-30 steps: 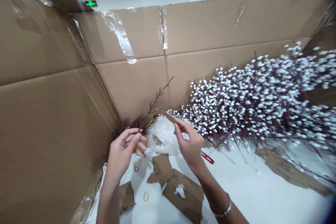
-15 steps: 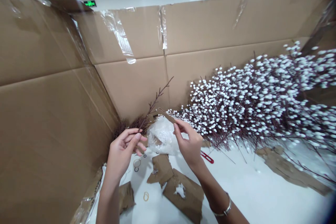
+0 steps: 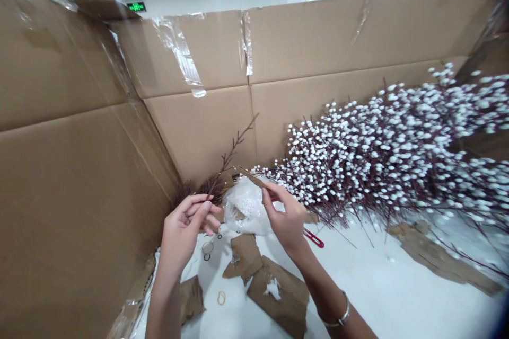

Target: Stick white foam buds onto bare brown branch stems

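Note:
Between the thumb and fingers of my left hand point(image 3: 189, 225) is the lower end of a bare brown twig point(image 3: 228, 159), which slants up to the right. My right hand point(image 3: 285, 217) pinches a narrow strip of cardboard point(image 3: 251, 176), its far tip pointing up-left toward the twig. A small gap seems to lie between strip and twig, though I cannot tell whether they touch. Behind both hands sits a clear plastic bag point(image 3: 244, 206) of small white beads. More bare brown twigs point(image 3: 185, 190) lie behind my left hand.
A large heap of white-budded branches point(image 3: 369, 153) fills the right. Torn cardboard pieces point(image 3: 286, 296), rubber bands point(image 3: 221, 297) and a red-handled cutter point(image 3: 314, 237) lie on the white table point(image 3: 358, 291). Tall cardboard walls point(image 3: 194, 132) stand at the back and left.
My left hand has shifted slightly left with the twig, so the twig's tip sits a little further left. My right hand and the cardboard strip have hardly moved.

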Action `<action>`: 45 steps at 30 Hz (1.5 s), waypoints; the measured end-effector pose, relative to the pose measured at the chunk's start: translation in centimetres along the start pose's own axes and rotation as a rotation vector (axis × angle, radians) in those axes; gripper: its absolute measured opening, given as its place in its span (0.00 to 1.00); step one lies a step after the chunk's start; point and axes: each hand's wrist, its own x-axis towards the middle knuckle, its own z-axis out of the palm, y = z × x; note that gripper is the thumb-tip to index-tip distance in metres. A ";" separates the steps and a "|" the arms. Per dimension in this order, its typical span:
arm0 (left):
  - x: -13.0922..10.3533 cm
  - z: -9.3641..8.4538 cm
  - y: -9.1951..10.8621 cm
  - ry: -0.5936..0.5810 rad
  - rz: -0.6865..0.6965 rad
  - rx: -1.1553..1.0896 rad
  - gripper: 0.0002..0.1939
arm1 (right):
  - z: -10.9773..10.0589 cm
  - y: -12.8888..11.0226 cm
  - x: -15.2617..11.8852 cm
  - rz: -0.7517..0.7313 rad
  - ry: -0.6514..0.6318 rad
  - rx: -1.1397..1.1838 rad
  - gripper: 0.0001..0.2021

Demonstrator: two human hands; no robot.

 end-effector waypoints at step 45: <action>0.0 0.5 -0.1 -0.061 -0.050 0.062 0.16 | -0.4 -0.6 0.2 0.073 0.021 0.034 0.09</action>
